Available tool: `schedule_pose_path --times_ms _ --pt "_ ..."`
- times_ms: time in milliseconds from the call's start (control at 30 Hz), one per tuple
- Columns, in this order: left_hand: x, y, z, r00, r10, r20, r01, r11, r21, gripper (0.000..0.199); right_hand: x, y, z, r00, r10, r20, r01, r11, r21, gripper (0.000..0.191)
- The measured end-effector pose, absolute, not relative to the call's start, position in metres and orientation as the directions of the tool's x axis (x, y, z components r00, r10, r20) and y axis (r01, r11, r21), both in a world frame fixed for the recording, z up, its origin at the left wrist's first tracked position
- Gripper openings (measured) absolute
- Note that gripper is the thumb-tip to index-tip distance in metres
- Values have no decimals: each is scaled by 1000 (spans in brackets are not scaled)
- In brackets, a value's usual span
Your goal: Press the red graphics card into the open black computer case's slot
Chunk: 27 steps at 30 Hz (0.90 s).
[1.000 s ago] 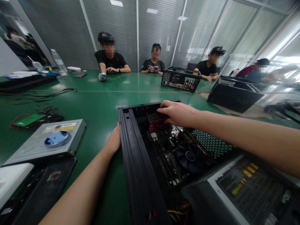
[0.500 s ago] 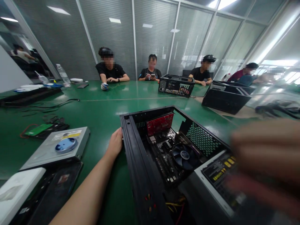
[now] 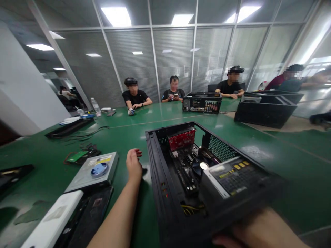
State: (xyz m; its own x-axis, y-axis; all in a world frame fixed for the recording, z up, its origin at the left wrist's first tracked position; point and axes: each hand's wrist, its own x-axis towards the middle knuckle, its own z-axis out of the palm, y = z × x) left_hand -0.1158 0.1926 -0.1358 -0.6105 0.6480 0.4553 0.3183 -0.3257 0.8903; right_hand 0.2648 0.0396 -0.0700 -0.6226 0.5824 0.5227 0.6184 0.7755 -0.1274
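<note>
A black computer case lies open side up on the green table, its near right edge blurred. Inside are a red card, a round fan and a power supply with a yellow-marked label. My left hand is off the case's left side, fingers apart and holding nothing. At the case's near right edge, my right hand grips from below, its fingers partly hidden under the case.
Left of my forearm are a metal disc drive with a blue round roll on it, and a white bar. Green circuit board and cables lie beyond. Across the table sit several people, near other black cases.
My left hand has come off the case's side and opened. My right hand has moved down from above the power supply to the near edge. The view has tilted up.
</note>
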Motion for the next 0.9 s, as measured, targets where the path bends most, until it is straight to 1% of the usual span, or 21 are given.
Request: schedule_pose_path --times_ms 67,100,133,167,200,267,300,367,400,500,567,633,700,767,833,867,900 --pt "-123 196 -140 -675 586 447 320 -313 894 32 235 95 -70 -682 617 394 654 755 -50 46" --pt "-126 197 -142 -700 564 437 319 -301 899 32 216 129 -68 -697 642 320 671 741 -26 51" --pt "-128 198 -144 -714 555 426 317 -286 904 32 195 166 -65 -687 677 264 698 716 -19 55" --pt "-129 198 -146 -714 558 423 323 -273 906 32 172 202 -61 -651 721 236 735 677 -38 57" --pt "-129 198 -147 -697 572 432 343 -264 902 32 148 238 -58 -600 769 223 774 628 -84 55" --pt "-127 196 -148 -620 620 481 418 -258 871 31 102 296 -55 -566 790 236 787 603 -130 48" --pt "-126 194 -148 -570 648 506 461 -258 849 30 81 317 -57 -568 787 242 779 609 -151 49" --pt "-124 190 -148 -485 699 526 524 -249 815 28 45 340 -69 -589 767 256 746 638 -193 58" --pt "-123 189 -148 -464 717 520 538 -238 808 27 31 344 -78 -596 758 266 729 650 -217 59" --pt "-122 187 -148 -445 738 507 558 -214 802 25 9 339 -109 -604 738 300 676 674 -296 52" --pt "-122 188 -147 -439 737 515 569 -216 794 24 10 332 -125 -606 728 320 641 685 -346 48" --pt "-122 189 -147 -433 732 526 577 -224 786 23 22 326 -130 -595 727 343 612 686 -393 44" --pt "-123 189 -147 -431 730 531 578 -228 783 23 42 317 -123 -573 733 367 595 679 -430 40" --pt "-124 190 -148 -429 736 524 572 -228 788 24 69 302 -104 -539 731 419 550 682 -482 35" --pt "-124 191 -148 -434 741 512 564 -220 796 25 103 278 -77 -476 703 528 431 710 -557 31" --pt "-124 191 -148 -437 742 509 562 -217 798 26 121 262 -61 -430 678 596 343 734 -587 30" --pt "-123 191 -148 -439 741 508 562 -214 799 26 140 246 -45 -384 647 659 261 760 -595 29"
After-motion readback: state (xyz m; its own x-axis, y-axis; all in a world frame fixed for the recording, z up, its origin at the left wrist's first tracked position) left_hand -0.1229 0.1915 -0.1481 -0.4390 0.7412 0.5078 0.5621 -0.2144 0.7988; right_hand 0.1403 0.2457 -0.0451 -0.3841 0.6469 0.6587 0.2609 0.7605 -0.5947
